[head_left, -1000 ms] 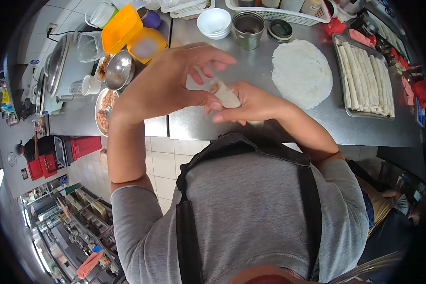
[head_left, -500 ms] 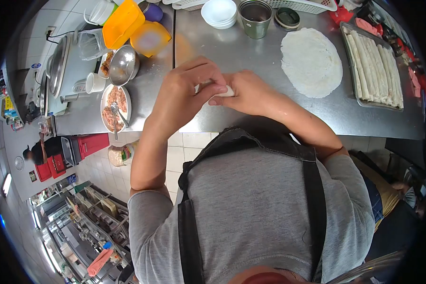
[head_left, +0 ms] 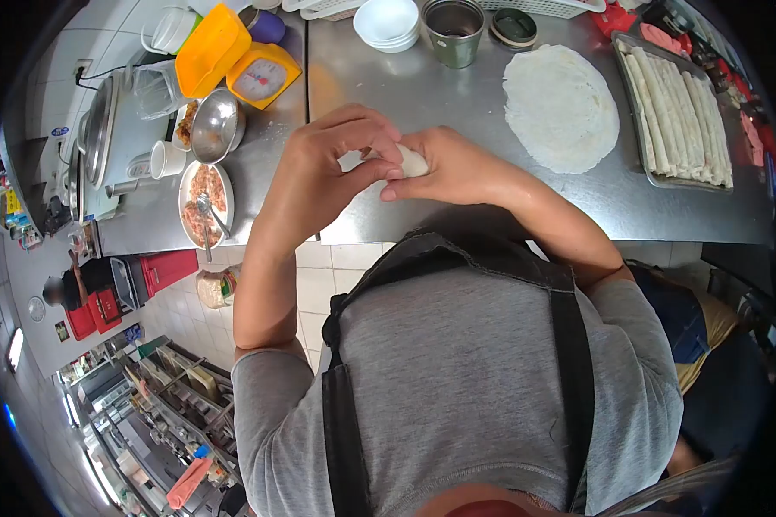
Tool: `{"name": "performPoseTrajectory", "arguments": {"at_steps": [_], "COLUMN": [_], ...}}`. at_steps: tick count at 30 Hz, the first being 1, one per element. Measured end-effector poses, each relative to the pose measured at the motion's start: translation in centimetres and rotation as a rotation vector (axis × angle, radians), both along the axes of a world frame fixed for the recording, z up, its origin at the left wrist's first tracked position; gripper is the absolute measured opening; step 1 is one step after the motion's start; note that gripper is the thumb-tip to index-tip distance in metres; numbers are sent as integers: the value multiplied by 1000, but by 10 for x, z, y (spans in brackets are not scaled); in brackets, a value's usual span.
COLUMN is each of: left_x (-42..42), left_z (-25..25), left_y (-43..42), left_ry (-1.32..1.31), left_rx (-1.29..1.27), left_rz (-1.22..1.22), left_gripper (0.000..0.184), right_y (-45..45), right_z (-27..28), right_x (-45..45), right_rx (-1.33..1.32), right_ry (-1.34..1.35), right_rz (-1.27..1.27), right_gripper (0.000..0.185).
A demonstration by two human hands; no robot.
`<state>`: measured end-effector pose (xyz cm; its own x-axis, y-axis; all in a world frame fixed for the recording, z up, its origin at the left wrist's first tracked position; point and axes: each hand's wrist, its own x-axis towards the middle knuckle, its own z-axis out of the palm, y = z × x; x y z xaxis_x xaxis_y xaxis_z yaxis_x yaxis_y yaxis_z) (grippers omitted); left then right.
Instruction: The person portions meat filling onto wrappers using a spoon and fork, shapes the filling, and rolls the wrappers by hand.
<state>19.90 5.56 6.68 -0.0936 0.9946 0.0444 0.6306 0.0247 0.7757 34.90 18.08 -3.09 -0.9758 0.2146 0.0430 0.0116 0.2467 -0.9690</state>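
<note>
A small rounded piece of white dough [head_left: 413,161] lies between my two hands above the steel table. My right hand [head_left: 448,164] is closed around it, thumb toward me. Over its left side, my left hand [head_left: 345,155] arches with curled fingers, thumb and fingertips pinching at the dough's edge. My fingers hide part of the dough, so its full shape is not visible. To the right of my hands, a thin, flat round sheet of dough [head_left: 560,110] lies on the table.
Left stand an oval plate of minced meat [head_left: 190,213] with spoons, a metal bowl [head_left: 217,127] and a yellow kitchen scale [head_left: 276,93]. White bowls [head_left: 386,24] and a green metal cup [head_left: 453,34] are behind. A tray [head_left: 664,183] of long dough rolls stands right.
My left fingers have loosened and lifted slightly, and more of the dough shows between my hands. The view has shifted a little; the scale's dial is now sharp.
</note>
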Motion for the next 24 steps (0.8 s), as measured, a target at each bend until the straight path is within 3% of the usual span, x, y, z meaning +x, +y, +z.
{"name": "performPoseTrajectory", "arguments": {"at_steps": [8, 11, 14, 20, 24], "left_x": [6, 3, 5, 4, 5], "left_z": [-10, -35, -31, -29, -34], "left_y": [18, 24, 26, 29, 33], "left_ry": [-16, -360, -402, -45, -205], "left_rx": [-201, -101, -52, -65, -44], "left_rz": [89, 136, 135, -32, 51], "left_gripper": [15, 19, 23, 28, 34], "right_y": [8, 6, 12, 13, 9], "right_z": [9, -1, -3, -12, -26], "right_x": [9, 11, 14, 13, 9], "right_rx": [85, 154, 120, 173, 50], "right_ry": [-131, -115, -111, -20, 108], "right_rz": [24, -15, -42, -211, -374], "right_gripper": [51, 51, 51, 45, 42]}}
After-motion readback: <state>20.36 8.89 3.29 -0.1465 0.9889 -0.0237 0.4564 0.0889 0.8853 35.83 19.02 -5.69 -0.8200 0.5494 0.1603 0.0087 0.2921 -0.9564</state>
